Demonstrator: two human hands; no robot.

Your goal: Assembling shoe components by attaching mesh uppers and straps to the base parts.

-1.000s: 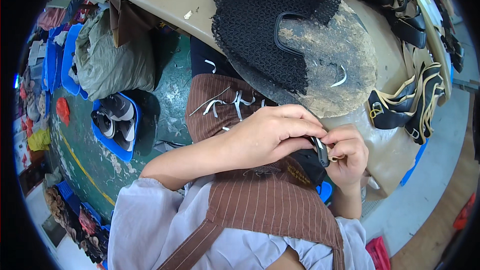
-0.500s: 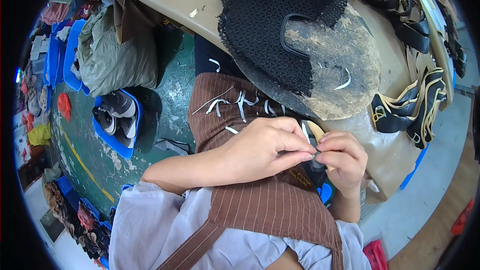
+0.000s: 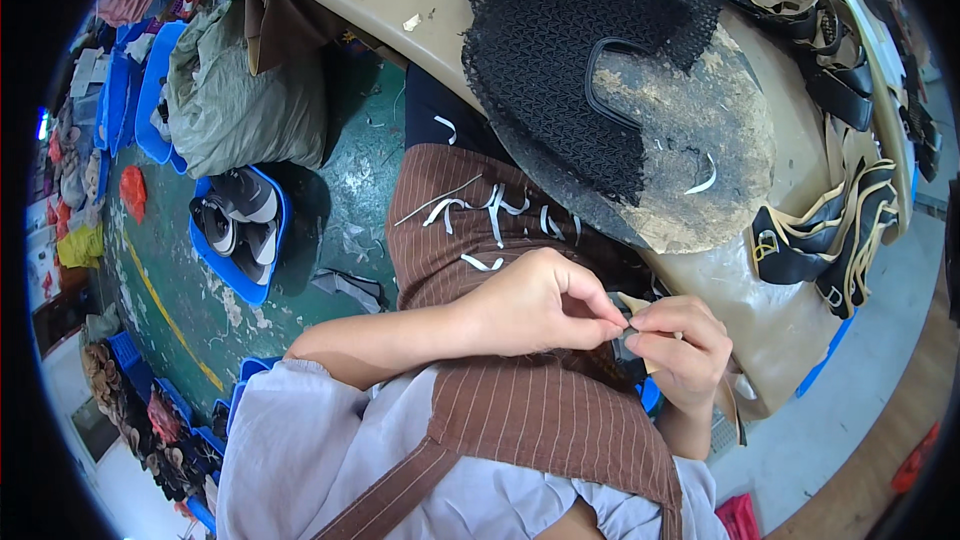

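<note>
Between the two sets of fingertips, over the lap, sits a small dark piece [image 3: 628,340] with a pale tan edge, too hidden to name exactly. The left hand [image 3: 545,305] comes across from the person's left and pinches it narrowly between thumb and forefinger; the right hand [image 3: 680,345] meets it from the other side, fingers curled tight on the same piece, so both hands hold it and touch each other at the pinch.

Just under the grip lies a brown pinstriped apron [image 3: 520,410], covering the lap and running up toward the chest. Above the pinch, on the apron's far part, thin white trimmings [image 3: 490,215] lie scattered, some curled.

Farther up from the hands stands a worn, crusted work block [image 3: 710,150], with one white curl on it. Black mesh shoe uppers [image 3: 560,70] drape over its left half, touching it. To the right of the grip, well apart, black-and-tan strap pieces [image 3: 830,240] hang in a bunch off the bench edge.

Left of the left forearm, down on the green floor [image 3: 340,190], a blue tray [image 3: 235,225] holds dark shoes, and beyond it a grey-green sack [image 3: 235,105] leans beside more blue bins.
</note>
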